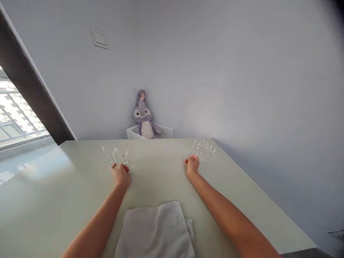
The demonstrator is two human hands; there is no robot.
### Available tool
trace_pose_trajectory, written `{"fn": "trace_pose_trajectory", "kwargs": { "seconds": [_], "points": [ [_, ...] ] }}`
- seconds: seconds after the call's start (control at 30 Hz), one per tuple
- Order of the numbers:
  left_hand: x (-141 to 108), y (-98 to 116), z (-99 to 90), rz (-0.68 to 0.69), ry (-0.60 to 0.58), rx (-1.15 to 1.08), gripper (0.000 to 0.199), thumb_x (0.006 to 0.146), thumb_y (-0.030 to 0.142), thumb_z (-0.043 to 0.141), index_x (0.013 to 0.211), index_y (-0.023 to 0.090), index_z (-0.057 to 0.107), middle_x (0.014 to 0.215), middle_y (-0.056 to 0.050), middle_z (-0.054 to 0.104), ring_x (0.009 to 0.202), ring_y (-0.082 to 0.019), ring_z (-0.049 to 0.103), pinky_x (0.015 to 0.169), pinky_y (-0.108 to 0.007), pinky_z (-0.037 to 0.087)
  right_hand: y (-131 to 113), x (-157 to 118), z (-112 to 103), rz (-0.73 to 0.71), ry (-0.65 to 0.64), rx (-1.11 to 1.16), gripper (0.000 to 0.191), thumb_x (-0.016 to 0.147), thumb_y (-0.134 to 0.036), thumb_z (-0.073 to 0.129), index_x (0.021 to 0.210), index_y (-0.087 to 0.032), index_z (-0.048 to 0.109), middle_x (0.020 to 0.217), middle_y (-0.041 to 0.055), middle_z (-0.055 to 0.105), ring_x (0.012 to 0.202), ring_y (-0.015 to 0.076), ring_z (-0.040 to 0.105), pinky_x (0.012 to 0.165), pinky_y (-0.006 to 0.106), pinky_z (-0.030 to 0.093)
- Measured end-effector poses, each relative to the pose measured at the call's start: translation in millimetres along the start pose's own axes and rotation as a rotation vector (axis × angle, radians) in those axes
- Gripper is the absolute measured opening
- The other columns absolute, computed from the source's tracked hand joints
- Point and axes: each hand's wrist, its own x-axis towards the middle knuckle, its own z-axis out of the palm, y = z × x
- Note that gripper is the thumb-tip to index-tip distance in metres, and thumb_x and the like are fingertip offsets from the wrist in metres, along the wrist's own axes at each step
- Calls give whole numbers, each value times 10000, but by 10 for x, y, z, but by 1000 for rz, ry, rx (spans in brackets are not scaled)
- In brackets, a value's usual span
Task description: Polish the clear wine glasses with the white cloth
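My left hand [120, 174] is on the table's left half, its fingers curled. Just beyond its fingertips stands a clear stemmed glass [125, 154], and another stemmed glass [113, 154] is close beside it on the left. Whether the fingers touch a glass foot cannot be made out. On the right, my right hand [192, 165] is closed in a loose fist, and its inner side is hidden. Right behind it are small stemmed glasses, one nearest [196, 145], one farther back [204, 144] and one to the right [211, 151].
A grey folded cloth [157, 229] lies between my forearms on the pale table [156, 172]. Behind the table's far edge, a plush rabbit [146, 127] sits in a white perforated basket [168, 133]. Walls border the back and right; a window [18, 107] is at left.
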Motion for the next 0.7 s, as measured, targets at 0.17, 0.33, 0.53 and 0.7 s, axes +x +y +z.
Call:
{"fn": "trace_pose_trajectory", "kwargs": {
  "seconds": [0.17,0.33,0.53,0.7],
  "points": [
    [-168,7,244,-151,-127,-90,416,699,165,493,1087,205,348,755,-24,587,603,-100,563,585,-246,466,-98,433,-294,-8,19,15,568,584,-200,484,1139,-254,372,1034,27,490,614,74,560,518,205,474],
    [-86,63,328,-191,-101,-129,332,678,145,531,988,201,426,899,-45,575,677,-84,567,600,-213,454,-102,559,-188,-10,-85,43,547,561,-150,485,1088,-266,397,972,3,505,623,77,566,541,218,497],
    [-24,106,344,-177,-78,-141,267,678,162,547,928,189,457,885,-43,560,680,-88,563,585,-216,444,3,439,-39,-20,-195,28,425,558,-145,499,974,-223,459,926,0,510,618,70,558,576,205,479],
    [-165,241,268,-99,-8,-175,239,710,214,508,941,207,447,855,-11,546,645,-62,534,576,-195,429,33,77,171,-13,-340,-12,395,555,-153,488,949,-189,486,986,25,522,631,70,566,578,205,457]
  ]
}}
